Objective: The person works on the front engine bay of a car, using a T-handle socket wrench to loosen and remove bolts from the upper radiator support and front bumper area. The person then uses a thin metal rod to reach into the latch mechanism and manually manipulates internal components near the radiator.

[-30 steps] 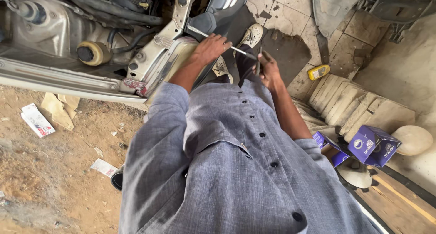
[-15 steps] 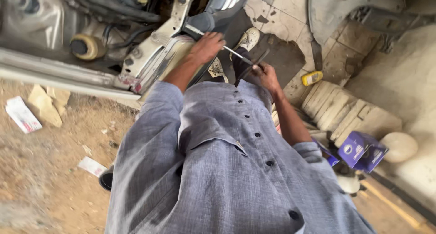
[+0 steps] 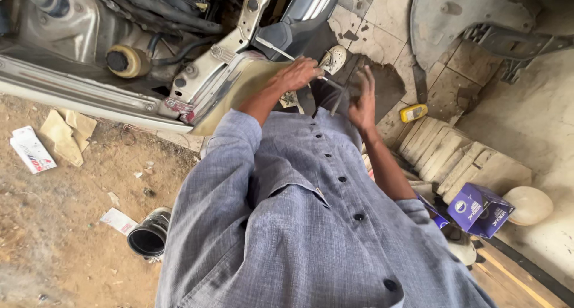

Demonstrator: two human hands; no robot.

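My left hand (image 3: 299, 75) is closed around a thin metal rod (image 3: 272, 47) that runs up-left toward the cream car body panel (image 3: 239, 81) at the edge of the engine bay. My right hand (image 3: 365, 97) hovers just right of the rod's near end, fingers spread, with nothing clearly in its grasp. A short dark piece (image 3: 336, 102) shows between the two hands; whether it joins the rod I cannot tell. My grey buttoned shirt (image 3: 299, 224) fills the lower middle.
The open engine bay holds a yellow-capped reservoir (image 3: 122, 60). A white shoe (image 3: 333, 58) and a small yellow object (image 3: 412, 112) lie on the tiled floor. A blue box (image 3: 478, 209), a black hose piece (image 3: 149, 239) and cardboard scraps (image 3: 66, 132) lie about.
My right hand has come off the rod's end and opened its fingers. My left hand still grips the rod. The view has shifted slightly.
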